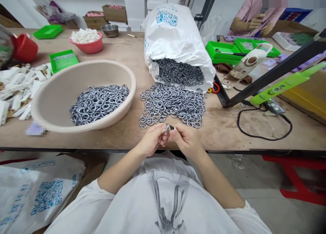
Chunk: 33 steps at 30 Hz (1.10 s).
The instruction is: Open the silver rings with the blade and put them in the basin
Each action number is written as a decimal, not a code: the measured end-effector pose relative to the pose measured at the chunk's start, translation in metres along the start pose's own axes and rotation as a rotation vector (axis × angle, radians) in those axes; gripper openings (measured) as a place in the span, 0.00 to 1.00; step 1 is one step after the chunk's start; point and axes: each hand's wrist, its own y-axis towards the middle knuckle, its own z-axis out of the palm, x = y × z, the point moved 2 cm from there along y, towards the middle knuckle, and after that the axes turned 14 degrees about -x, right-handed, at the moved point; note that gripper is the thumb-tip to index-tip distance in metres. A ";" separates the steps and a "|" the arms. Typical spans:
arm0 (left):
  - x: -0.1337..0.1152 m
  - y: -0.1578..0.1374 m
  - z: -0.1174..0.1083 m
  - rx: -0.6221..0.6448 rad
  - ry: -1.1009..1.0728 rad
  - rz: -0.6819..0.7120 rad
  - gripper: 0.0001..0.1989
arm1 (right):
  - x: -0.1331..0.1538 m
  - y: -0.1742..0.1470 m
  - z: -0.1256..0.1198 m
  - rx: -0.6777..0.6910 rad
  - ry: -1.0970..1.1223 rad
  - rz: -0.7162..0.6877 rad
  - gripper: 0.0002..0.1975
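Between the fingertips of my left hand (pixel 152 139) is a grey metal ring (pixel 166 128), pinched near the table's front edge. Closed just beside it, my right hand (pixel 187 139) grips a small dark flat piece (pixel 171 128), mostly hidden by the fingers; its kind does not show. Right beyond both hands lies a loose pile of grey rings (pixel 175 103). It spills from the mouth of a white sack (pixel 175 34) lying on its side. To the left, a large beige basin (pixel 46 101) holds a heap of similar rings.
White pieces (pixel 22 84) lie left of the basin, near a green tray (pixel 64 60) and a pink bowl (pixel 88 48). On the right stand a black metal frame (pixel 275 67), a bottle (pixel 246 64) and a black cable (pixel 265 138). Another person (pixel 252 17) sits across the table.
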 end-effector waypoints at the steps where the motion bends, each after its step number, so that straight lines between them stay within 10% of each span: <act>1: 0.000 0.001 -0.001 -0.029 -0.006 0.003 0.17 | 0.005 -0.002 0.001 0.024 -0.017 -0.044 0.22; 9: 0.002 0.002 -0.003 -0.051 -0.010 -0.007 0.13 | 0.010 -0.001 0.004 0.071 -0.108 -0.093 0.22; 15: 0.005 -0.004 -0.007 0.097 0.094 -0.023 0.20 | -0.015 0.010 -0.001 -0.066 0.003 0.218 0.23; 20: 0.005 0.000 -0.017 0.012 0.080 0.014 0.20 | -0.006 0.020 0.013 0.107 0.190 0.171 0.18; 33: -0.005 0.012 -0.049 -0.275 -0.121 0.062 0.11 | -0.043 0.119 0.061 0.201 -0.762 -0.019 0.11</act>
